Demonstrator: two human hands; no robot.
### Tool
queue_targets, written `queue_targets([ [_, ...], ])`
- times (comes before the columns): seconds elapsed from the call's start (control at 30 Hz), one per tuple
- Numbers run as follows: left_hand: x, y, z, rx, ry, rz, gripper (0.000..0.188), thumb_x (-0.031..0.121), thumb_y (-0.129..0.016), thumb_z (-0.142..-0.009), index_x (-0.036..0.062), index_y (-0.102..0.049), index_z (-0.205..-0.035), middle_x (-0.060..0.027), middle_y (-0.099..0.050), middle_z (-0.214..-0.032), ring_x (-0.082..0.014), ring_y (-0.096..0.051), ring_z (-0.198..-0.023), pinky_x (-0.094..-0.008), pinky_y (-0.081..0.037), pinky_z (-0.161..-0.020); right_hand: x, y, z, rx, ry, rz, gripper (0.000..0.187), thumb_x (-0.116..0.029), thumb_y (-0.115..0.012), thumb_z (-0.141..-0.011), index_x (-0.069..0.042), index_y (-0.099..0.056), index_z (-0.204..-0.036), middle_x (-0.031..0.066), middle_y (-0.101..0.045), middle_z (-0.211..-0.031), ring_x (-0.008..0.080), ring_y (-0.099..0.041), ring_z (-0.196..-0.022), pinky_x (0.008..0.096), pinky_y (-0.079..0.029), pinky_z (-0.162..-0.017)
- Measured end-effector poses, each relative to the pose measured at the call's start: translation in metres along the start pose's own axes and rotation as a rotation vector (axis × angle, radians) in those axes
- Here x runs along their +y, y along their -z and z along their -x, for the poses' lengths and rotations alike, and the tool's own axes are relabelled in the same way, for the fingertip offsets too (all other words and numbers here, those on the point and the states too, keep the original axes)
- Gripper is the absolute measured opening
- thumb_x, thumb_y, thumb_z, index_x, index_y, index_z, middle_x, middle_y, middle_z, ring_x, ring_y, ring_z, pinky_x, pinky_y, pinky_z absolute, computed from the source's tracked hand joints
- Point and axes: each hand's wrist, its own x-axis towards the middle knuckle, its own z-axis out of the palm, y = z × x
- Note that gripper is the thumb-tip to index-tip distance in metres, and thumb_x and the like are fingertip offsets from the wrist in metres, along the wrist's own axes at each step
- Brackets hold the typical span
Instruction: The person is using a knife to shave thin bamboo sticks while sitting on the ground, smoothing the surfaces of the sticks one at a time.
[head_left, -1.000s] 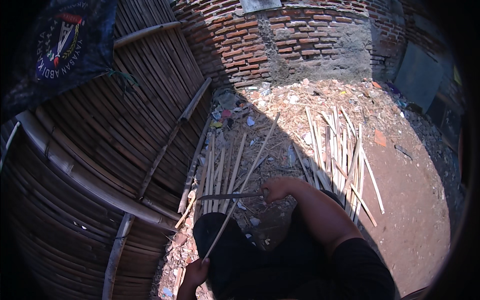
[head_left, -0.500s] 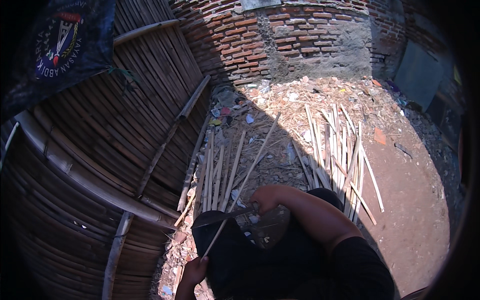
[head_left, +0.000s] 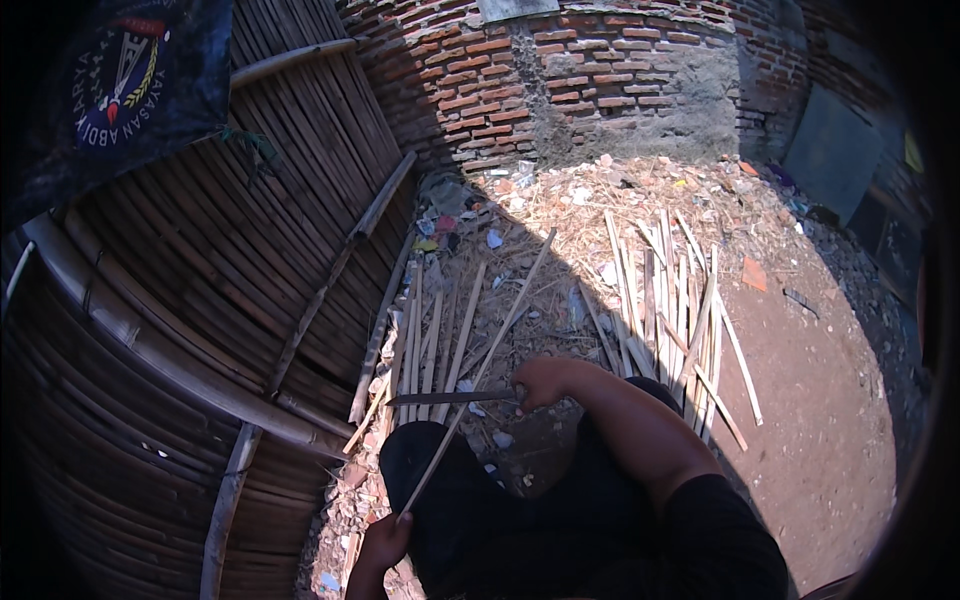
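Left hand [head_left: 385, 543] closed on pale strip [head_left: 483, 368], near end | right hand [head_left: 541, 383] gripped long blade [head_left: 432, 399] | strip slanted over left thigh [head_left: 462, 478], blade crossing — shallow strokes clear of left hand seemed safest

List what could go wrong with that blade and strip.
The right hand holds the long blade across the wooden strip, close to the left knee: a slip might cut it. The left hand grips the strip's near end, so a blade sliding down it could reach that hand.
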Motion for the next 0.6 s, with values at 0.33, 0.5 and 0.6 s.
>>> queue_targets([
  [0.33, 0.012, 0.002, 0.009, 0.070, -0.084, -0.033, 0.056, 0.052, -0.045, -0.099, -0.0005, -0.066, -0.095, -0.0236, -0.067, -0.080, -0.0414, -0.068, -0.086, -0.0466, -0.050, -0.073, 0.009, 0.019, 0.013, 0.059, -0.112, -0.089, 0.059, -0.045, -0.076, -0.073, -0.006, -0.068, -0.116, 0.0210, -0.066, -0.116, 0.0373, -0.062, -0.112, 0.0460, -0.049, -0.095],
  [0.5, 0.003, 0.001, 0.000, 0.010, -0.053, -0.033, 0.060, 0.054, -0.043, -0.100, -0.0018, -0.065, -0.096, -0.0181, -0.065, -0.078, -0.0314, -0.066, -0.081, -0.0429, -0.049, -0.072, 0.038, 0.026, 0.018, 0.134, -0.223, -0.154, 0.062, -0.047, -0.077, -0.072, -0.007, -0.068, -0.118, 0.0212, -0.067, -0.116, 0.0376, -0.061, -0.112, 0.0455, -0.048, -0.097],
  [0.6, -0.001, 0.002, -0.002, -0.014, -0.045, -0.031, 0.061, 0.054, -0.042, -0.100, -0.0021, -0.065, -0.099, -0.0150, -0.065, -0.077, -0.0254, -0.065, -0.079, -0.0402, -0.049, -0.072, 0.028, 0.002, 0.005, 0.089, -0.104, -0.078, 0.061, -0.047, -0.078, -0.072, -0.007, -0.068, -0.117, 0.0206, -0.068, -0.110, 0.0383, -0.063, -0.109, 0.0457, -0.048, -0.096],
])
